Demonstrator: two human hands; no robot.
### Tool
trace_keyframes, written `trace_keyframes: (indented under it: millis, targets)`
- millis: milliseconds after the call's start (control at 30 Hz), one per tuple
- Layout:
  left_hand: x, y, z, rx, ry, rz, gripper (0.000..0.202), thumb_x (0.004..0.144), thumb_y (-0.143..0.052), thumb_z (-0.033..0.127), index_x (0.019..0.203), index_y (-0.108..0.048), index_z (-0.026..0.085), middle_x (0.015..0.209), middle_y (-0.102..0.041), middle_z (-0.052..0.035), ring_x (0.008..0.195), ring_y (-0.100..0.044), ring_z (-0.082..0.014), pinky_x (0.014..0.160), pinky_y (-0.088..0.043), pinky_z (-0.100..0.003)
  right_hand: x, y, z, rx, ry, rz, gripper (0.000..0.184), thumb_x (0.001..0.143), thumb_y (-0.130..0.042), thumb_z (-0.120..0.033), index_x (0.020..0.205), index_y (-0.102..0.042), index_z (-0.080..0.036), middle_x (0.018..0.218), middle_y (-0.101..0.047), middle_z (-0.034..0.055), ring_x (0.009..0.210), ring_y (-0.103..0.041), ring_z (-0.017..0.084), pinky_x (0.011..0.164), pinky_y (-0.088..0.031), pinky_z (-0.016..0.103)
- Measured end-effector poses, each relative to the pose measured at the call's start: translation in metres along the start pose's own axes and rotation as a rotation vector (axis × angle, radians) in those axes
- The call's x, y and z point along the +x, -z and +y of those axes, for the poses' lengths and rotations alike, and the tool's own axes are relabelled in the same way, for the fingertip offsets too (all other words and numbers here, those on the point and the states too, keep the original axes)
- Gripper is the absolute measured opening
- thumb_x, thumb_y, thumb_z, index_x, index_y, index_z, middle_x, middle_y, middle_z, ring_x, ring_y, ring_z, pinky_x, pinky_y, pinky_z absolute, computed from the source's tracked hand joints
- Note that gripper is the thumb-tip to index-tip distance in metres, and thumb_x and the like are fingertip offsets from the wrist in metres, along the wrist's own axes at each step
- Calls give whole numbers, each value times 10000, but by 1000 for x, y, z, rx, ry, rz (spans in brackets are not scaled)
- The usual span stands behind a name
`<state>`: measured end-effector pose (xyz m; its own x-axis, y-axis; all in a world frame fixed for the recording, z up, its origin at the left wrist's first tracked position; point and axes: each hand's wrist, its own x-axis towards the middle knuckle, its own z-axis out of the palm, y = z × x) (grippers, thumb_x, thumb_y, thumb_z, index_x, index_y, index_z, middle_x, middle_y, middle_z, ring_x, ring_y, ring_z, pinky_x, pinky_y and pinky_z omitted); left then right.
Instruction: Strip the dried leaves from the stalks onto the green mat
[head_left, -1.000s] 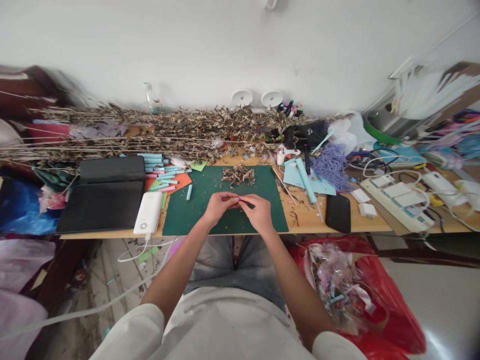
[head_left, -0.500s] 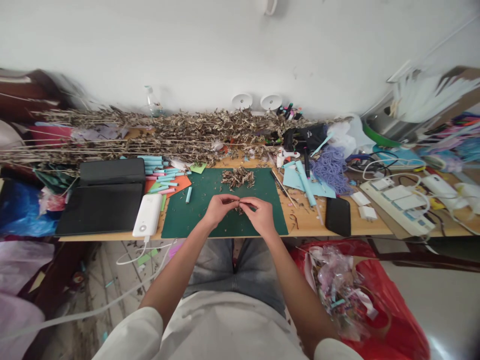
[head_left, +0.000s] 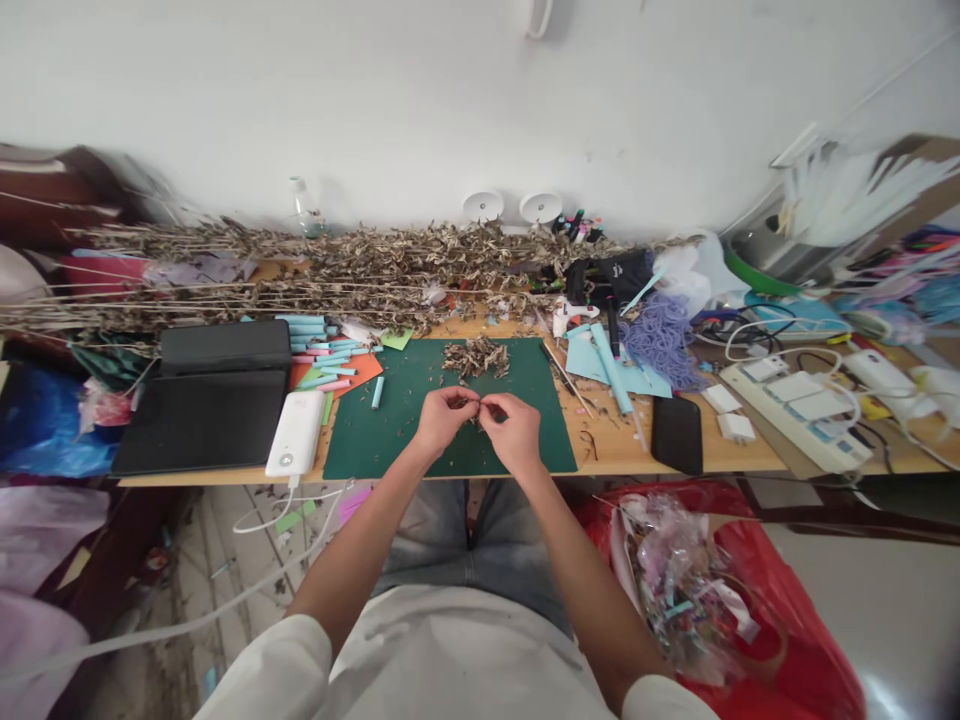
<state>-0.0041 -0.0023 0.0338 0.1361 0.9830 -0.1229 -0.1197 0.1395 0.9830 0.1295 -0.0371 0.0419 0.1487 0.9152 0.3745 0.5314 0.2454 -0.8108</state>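
Head view shows two hands (head_left: 442, 420) (head_left: 516, 428) near one leaf pile (head_left: 476, 357).

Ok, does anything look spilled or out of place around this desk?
Yes: a green paper scrap lies on the floor, like dropped litter. One blue tube lies on the green mat with the dry leaves, apart from the other tubes.

Dried leaves (head_left: 476, 357): brownish, curled, loosely heaped, lying on green mat (head_left: 367, 440).
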Motion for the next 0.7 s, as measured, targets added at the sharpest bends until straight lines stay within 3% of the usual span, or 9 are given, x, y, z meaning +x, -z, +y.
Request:
trace_keyframes:
  millis: [100, 167, 300, 433, 567, 700]
  targets:
    - [2, 4, -4, -74, 43, 39, 185, 574, -764, 216, 726, -702, 134, 652, -670, -10, 598, -586, -109, 619, -456, -233, 0, 1, 7, 89, -127, 111, 163, 779, -577, -277, 793, -705, -176, 735, -706, 47, 640, -641, 172, 634, -511, 270]
    - [2, 7, -5, -158, 103, 18, 241, 553, -800, 235, 751, -710, 130, 670, -682, -20, 617, -603, -113, 653, -473, -245, 2, 3, 13, 117, -178, 114, 191, 792, -582, -311, 811, -711, -172, 742, -715, 51, 648, -653, 180, 633, -517, 275]
    - [0, 10, -5, -316, 175, -41, 321, 539, -843, 269, 796, -726, 118, 763, -710, -52, 701, -643, -130, 763, -503, -278, 3, 6, 21, -17, -57, 13, 165, 800, -569, -243, 792, -725, -189, 792, -715, 50, 698, -654, 177, 683, -525, 283]
    - [-1, 7, -3, -337, 181, -40, 330, 518, -861, 263, 782, -731, 113, 769, -713, -52, 712, -648, -126, 799, -507, -282, 3, 7, 20, -85, 8, -46, 174, 803, -566, -208, 841, -736, -203, 880, -709, 63, 798, -658, 190, 742, -539, 304]
    - [-1, 5, -2, -278, 167, -51, 352, 515, -858, 269, 804, -727, 117, 735, -709, -43, 676, -642, -127, 745, -512, -278, 2, 8, 12, 44, -5, -94, 232, 815, -604, -279, 1009, -716, -220, 947, -711, 59, 799, -666, 183, 747, -554, 302]
    - [0, 4, -2, -237, 144, -42, 329, 517, -842, 259, 784, -706, 124, 696, -696, -27, 629, -625, -117, 676, -505, -257, 4, 8, 6, 145, -11, -117, 166, 818, -603, -278, 900, -733, -217, 874, -724, 39, 722, -670, 166, 693, -553, 279]
